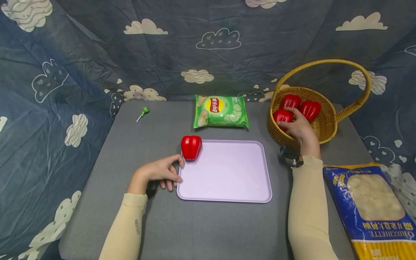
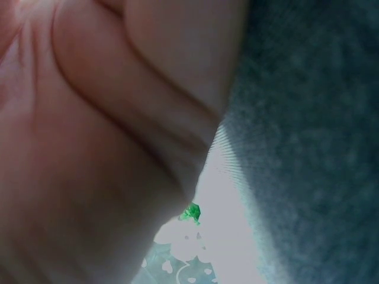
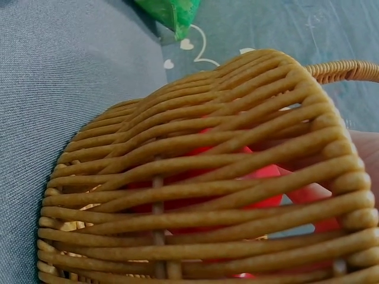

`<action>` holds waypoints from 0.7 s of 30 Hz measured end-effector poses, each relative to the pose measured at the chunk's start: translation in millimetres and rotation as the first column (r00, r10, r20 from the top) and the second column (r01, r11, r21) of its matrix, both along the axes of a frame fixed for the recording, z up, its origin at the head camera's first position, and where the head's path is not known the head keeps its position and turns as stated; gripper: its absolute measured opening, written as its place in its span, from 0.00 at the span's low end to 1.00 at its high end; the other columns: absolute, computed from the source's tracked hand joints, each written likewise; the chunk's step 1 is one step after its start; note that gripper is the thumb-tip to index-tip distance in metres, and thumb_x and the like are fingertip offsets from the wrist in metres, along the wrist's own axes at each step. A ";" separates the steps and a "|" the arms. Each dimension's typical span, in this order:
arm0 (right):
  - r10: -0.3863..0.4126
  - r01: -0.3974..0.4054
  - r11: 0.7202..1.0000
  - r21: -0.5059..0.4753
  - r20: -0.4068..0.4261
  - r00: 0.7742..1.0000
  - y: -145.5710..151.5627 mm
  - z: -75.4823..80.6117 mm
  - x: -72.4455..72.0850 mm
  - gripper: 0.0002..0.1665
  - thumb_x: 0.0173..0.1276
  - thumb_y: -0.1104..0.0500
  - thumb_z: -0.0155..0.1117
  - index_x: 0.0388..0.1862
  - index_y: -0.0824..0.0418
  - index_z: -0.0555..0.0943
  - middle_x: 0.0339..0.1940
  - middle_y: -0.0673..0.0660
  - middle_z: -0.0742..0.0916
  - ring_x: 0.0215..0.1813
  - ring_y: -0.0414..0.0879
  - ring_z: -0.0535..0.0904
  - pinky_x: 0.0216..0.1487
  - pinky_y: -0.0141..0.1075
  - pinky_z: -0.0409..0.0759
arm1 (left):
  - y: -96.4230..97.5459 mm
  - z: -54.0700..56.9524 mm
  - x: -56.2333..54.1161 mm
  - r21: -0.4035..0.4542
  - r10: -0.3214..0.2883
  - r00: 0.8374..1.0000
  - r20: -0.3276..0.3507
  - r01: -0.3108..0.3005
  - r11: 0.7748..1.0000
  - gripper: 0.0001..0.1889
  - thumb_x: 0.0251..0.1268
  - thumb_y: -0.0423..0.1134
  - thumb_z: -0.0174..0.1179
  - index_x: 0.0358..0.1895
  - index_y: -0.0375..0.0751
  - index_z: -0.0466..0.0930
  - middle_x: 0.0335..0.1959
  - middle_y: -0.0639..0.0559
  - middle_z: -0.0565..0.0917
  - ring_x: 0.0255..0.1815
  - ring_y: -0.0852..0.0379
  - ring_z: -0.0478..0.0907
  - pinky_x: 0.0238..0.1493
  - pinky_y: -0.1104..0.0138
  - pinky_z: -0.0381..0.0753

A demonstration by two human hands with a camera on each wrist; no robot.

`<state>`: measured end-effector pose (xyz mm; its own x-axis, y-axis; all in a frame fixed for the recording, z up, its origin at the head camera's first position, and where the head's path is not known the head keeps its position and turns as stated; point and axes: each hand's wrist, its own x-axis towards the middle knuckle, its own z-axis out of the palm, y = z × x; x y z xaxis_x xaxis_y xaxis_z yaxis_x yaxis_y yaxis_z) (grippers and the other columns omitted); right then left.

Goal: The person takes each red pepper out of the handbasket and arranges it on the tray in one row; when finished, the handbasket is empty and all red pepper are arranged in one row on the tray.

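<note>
My right hand (image 1: 301, 127) reaches over the near rim of the wicker basket (image 1: 328, 131), thumb and fingers spread round a red bell pepper (image 1: 282, 116). Two more bell peppers, one at the back (image 1: 291, 101) and one on the right (image 1: 311, 109), lie beside it. Through the weave (image 3: 195, 142) in the right wrist view, red and some fingers show. At the left edge of the lilac tray (image 1: 224, 171), my left hand (image 1: 160, 170) rests with loosely bent fingers, its tips at the rim. Another bell pepper (image 1: 191, 147) sits on the tray's far left corner.
Behind the tray lies a green bag of chips (image 1: 221, 112). A green lollipop (image 1: 144, 110) is at the far left of the grey table. A blue and yellow pasta bag (image 1: 373, 206) lies at the right, and the basket's tall handle (image 1: 325, 61) arches over it.
</note>
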<state>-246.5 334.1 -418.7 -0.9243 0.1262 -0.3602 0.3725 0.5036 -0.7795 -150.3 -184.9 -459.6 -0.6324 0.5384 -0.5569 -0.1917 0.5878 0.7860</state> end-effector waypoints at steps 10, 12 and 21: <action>-0.035 0.035 0.999 -0.021 -0.026 0.999 0.1 -4.7 0.4 0.56 0.72 0.44 0.72 0.89 0.44 0.50 0.87 0.72 0.56 0.76 0.69 0.65 0.66 0.49 0.80 | -0.4 -1.2 0.7 -0.004 0.002 1.000 0.009 -0.002 1.000 0.25 0.66 0.41 0.74 0.58 0.46 0.68 0.29 0.45 0.90 0.21 0.54 0.88 0.21 0.68 0.82; -0.039 0.038 0.999 -0.028 -0.031 0.999 0.0 -5.1 0.4 0.56 0.72 0.44 0.73 0.89 0.43 0.50 0.87 0.71 0.56 0.77 0.70 0.64 0.69 0.52 0.79 | -0.7 -1.8 0.7 -0.001 0.002 1.000 0.008 -0.002 1.000 0.25 0.66 0.40 0.74 0.58 0.46 0.68 0.28 0.45 0.90 0.21 0.54 0.88 0.21 0.68 0.82; -0.067 0.064 0.996 -0.062 -0.056 0.996 -1.6 -3.7 2.6 0.57 0.71 0.45 0.73 0.89 0.43 0.50 0.88 0.70 0.55 0.80 0.70 0.61 0.76 0.60 0.74 | -1.3 -2.9 0.9 0.006 -0.001 1.000 0.007 0.001 1.000 0.25 0.66 0.39 0.74 0.58 0.46 0.68 0.28 0.45 0.90 0.21 0.55 0.88 0.21 0.68 0.81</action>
<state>-243.9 332.5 -422.4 -0.9342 0.1668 -0.3153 0.3568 0.4311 -0.8288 -149.4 -186.2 -462.6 -0.6280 0.5423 -0.5581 -0.1972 0.5829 0.7883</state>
